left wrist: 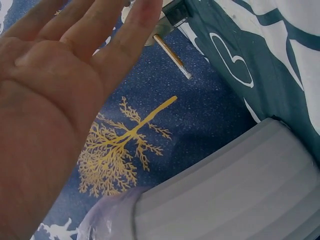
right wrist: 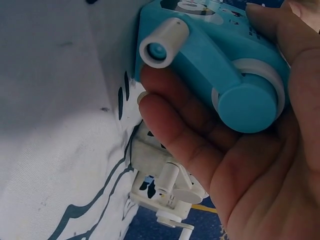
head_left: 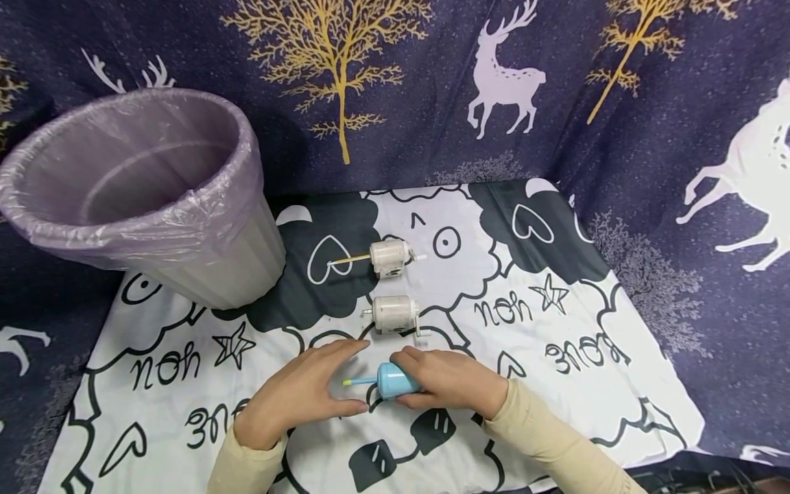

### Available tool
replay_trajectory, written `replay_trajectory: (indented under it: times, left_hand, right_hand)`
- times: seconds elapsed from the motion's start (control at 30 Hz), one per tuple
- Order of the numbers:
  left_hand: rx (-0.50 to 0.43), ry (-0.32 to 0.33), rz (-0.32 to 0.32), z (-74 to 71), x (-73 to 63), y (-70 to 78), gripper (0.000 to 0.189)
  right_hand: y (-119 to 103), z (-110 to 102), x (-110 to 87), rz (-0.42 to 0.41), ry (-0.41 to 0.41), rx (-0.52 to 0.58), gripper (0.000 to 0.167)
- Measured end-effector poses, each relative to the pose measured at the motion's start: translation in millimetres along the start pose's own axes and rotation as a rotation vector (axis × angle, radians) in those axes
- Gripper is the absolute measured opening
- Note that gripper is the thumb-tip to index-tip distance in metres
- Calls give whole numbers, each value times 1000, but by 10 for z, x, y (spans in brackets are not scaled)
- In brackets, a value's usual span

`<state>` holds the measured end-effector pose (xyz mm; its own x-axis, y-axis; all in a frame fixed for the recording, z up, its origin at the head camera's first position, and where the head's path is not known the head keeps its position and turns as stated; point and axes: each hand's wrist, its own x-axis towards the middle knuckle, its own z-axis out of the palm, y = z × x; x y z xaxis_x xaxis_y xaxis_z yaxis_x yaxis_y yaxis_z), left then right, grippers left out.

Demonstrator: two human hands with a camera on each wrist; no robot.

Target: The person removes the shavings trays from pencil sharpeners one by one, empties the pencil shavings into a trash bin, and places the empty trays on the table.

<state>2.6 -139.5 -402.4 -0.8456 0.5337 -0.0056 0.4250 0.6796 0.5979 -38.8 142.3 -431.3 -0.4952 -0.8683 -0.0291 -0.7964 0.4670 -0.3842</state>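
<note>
Over the tabletop, my right hand is gripping a blue pencil sharpener, my left hand curving open beside it.

From above the near side, the head camera faces forward and down across the counter toward the far curtain. The wrist views run sideways and closer — one past the left hand to the bin, one tight on the right hand and blue sharpener — both shared with the head view.
</note>
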Motion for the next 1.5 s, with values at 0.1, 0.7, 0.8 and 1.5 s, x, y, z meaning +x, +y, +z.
replay_trajectory:
  times: [0.1,0.7,0.8,1.5]
  left_hand:
    - [0,4,-1,6,2,-6,83]
    - [11,-12,-12,25,8,-34,85]
    - [19,-2,-11,31,7,-49,86]
    - [33,28,-16,-2,17,-76,81]
  right_hand:
    - [-2,-2,3,2,-7,7,41]
    - [7,-61,-34,26,-14,-7,41]
    - [13,-99,-36,27,-14,10,41]
    - [61,-179,-57,33,14,39,42]
